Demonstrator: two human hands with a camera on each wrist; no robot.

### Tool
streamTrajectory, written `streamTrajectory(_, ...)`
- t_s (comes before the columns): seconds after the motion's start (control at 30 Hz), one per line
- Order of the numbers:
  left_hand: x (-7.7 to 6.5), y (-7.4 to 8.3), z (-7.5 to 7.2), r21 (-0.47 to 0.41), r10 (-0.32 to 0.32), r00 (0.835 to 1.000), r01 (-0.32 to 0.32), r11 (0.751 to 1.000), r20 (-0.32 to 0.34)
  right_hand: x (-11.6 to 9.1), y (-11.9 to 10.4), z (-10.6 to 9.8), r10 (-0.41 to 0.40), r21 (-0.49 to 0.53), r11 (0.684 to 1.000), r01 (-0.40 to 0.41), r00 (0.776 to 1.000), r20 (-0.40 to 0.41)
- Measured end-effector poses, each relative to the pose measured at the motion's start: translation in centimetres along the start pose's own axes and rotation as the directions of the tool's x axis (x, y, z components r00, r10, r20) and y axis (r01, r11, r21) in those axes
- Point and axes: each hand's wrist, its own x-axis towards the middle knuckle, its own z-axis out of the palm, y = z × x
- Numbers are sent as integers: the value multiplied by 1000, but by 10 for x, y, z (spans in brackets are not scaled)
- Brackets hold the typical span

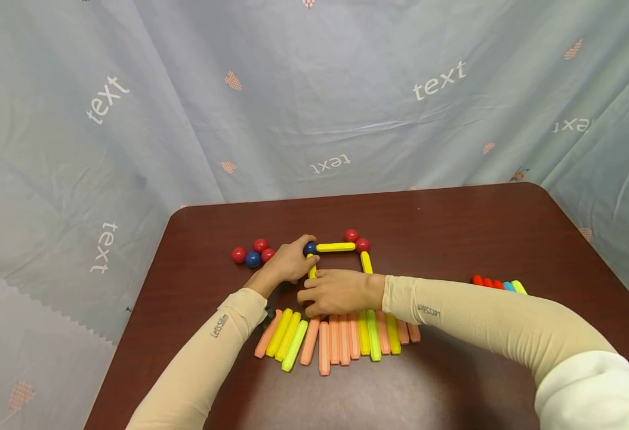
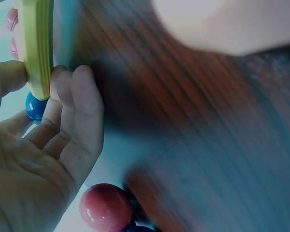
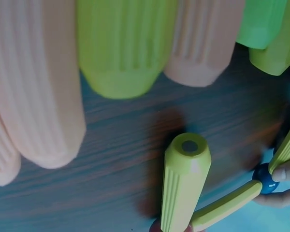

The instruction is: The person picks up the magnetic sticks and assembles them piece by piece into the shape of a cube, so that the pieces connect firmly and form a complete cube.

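Note:
My left hand (image 1: 287, 261) pinches a yellow stick (image 2: 38, 48) between thumb and fingers. One end of that stick meets a blue ball (image 1: 310, 248), and my fingertips reach around the ball. A second yellow stick (image 1: 336, 247) runs right from the blue ball to a red ball (image 1: 363, 245), which has another red ball (image 1: 351, 235) beside it. From that corner a third yellow stick (image 3: 186, 188) extends towards me, a dark disc in its free end. Beside the near end of the left stick is my right hand (image 1: 341, 291), fingers bent; what lies under them is hidden.
Several pink, yellow and green sticks (image 1: 344, 343) lie in a row in front of my hands. Left of my left hand sit a loose blue ball (image 1: 252, 259) and several red balls (image 1: 238, 255). Red, blue and green sticks (image 1: 487, 282) show behind my right forearm.

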Motion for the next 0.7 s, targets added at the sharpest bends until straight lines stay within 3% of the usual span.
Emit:
streamTrajectory(0.27,3,5,-2,11,11,1000,-11,1000,-14,-7,3,-4,20,-6,1000,-20,1000,-14)
streamTrajectory(0.43,4,6,-3,2,-11,1000,11,1000,-3,-28,19,-8,153,103,984,-144,984,-87)
streamTrajectory(0.5,5,6,-3,0,-17,1000,17,1000,4,-43,31,-9,245,181,958,-221,962,-122)
streamTrajectory(0.57,5,6,-3,-1,-22,1000,22,1000,3,-60,44,-7,359,252,913,-322,926,-117)
streamTrajectory(0.7,6,6,-2,-6,-20,1000,20,1000,-4,-92,69,0,556,359,776,-519,831,0)
